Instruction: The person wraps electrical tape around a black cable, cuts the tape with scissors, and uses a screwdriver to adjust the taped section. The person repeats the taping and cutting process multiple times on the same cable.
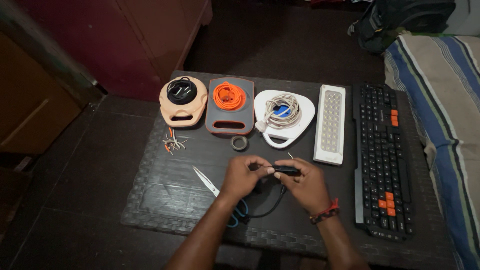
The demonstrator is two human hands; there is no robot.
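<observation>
Pinching black plug (287, 170) between left hand (243, 177), right hand (308, 184).

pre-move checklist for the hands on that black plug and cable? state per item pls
1. Both hands on work: left hand and right hand pinch the black plug - ok.
2. Cable free of snags: loops loose below the hands - ok.
3. Scissors within reach, blades closed - ok.
4. Tape roll near - ok.
5. Wire scraps apart from hands - ok.
6. Plug's condition: too dark - cannot tell.
</observation>
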